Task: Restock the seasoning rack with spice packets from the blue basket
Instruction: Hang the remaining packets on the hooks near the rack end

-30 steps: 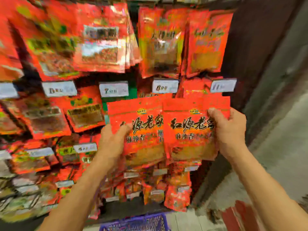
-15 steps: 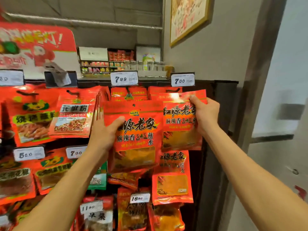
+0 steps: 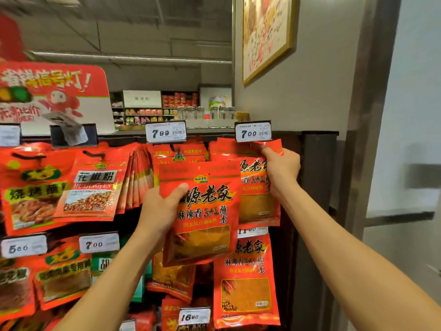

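A shop: hanging red spice packets point(image 3: 90, 187) under price tags point(image 3: 165, 132), stocked shelves point(image 3: 155, 111) behind.

The left hand point(image 3: 159, 211) holds one packet point(image 3: 202, 211) in front of the rack point(image 3: 318, 163). To its right and behind, the right hand point(image 3: 281, 168) holds a second packet point(image 3: 256, 187) under the top-right price tag point(image 3: 253, 132). More packets point(image 3: 245, 280) hang below.

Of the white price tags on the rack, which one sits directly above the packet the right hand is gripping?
The white price tag reading 7.00 at the top right corner; the right hand grips the red spice packet just beneath it.
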Tool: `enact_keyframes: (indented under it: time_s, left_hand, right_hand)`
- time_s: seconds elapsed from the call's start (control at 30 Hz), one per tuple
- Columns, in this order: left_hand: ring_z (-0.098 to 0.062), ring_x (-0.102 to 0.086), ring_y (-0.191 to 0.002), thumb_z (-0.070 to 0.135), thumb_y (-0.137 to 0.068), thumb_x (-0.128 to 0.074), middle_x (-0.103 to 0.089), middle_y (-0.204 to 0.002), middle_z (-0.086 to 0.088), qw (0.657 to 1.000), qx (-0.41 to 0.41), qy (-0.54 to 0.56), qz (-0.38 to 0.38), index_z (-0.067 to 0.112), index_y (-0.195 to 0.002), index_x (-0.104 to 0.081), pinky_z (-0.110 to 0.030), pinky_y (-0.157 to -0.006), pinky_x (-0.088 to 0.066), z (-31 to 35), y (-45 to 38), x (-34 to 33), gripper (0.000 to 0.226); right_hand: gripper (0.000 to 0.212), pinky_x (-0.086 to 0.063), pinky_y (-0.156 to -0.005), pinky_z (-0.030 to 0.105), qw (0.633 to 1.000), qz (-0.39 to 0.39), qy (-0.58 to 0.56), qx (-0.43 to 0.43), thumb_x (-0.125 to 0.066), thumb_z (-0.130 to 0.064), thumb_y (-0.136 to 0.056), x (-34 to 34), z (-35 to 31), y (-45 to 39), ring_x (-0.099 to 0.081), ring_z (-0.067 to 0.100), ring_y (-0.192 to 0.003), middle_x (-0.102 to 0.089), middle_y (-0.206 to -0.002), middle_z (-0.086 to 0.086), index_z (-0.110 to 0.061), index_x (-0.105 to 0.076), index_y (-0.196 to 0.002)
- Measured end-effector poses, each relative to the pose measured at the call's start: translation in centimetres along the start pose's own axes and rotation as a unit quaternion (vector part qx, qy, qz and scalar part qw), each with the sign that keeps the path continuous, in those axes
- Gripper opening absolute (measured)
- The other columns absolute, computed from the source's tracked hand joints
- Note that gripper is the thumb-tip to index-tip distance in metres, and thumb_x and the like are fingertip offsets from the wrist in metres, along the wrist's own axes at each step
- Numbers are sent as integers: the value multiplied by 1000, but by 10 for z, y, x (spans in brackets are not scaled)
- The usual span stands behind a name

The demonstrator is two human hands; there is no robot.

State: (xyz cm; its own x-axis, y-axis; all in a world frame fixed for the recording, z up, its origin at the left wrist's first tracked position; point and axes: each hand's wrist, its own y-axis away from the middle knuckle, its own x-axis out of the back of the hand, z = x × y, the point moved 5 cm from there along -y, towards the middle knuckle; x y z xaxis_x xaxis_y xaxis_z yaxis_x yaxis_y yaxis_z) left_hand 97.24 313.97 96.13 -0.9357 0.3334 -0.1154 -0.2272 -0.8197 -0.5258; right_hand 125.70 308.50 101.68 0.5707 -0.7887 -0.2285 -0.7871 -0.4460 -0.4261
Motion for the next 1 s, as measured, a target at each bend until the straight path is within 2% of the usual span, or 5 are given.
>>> enact_keyframes:
  time_s: [0.27,0.53,0.67,0.9,1.0]
  left_hand:
    - [-20,-77,-77,27,-95,-67,-79,-87,2,999,27,-12,-12,27,-97,-71,-26,-57,-59,-12,-1,0,5]
    - [-23,-77,-85,27,-94,-68,-79,-95,-1,997,44,-5,-62,38,-90,-78,-36,-68,-61,-2,-14,-28,15]
    - [-24,-77,-85,25,-95,-67,-79,-96,-2,997,52,-2,-55,32,-94,-77,-35,-66,-61,-6,-14,-27,12]
    - [-22,-77,-83,26,-95,-66,-79,-95,-1,998,42,18,-36,40,-91,-78,-32,-62,-61,-5,-22,-23,19]
    - [-21,-77,-81,24,-96,-66,-80,-93,-1,998,44,26,-20,36,-90,-78,-30,-59,-60,-11,-25,-27,18]
  right_hand:
    - [29,-59,-63,38,1000,6,9,-8,-83,-46,-77,0,3,-3,-74,13,-65,-73,-64,-9,-41,-69,-53]
    - [25,-50,-54,29,999,31,41,2,-84,-32,-76,-9,7,-17,-67,6,-54,-71,-59,-11,-19,-71,-59]
    - [18,-55,-73,40,996,31,83,-28,-79,-36,-78,-26,20,-32,-69,23,-85,-75,-79,1,-21,-75,-69]
    - [33,-43,-70,30,984,-1,164,-70,-78,-47,-81,-65,41,-67,-62,24,-79,-76,-98,4,-18,-78,-97]
    - [41,-49,-79,34,977,-27,191,-96,-71,-51,-85,-65,53,-75,-67,32,-98,-73,-105,7,-15,-76,-104]
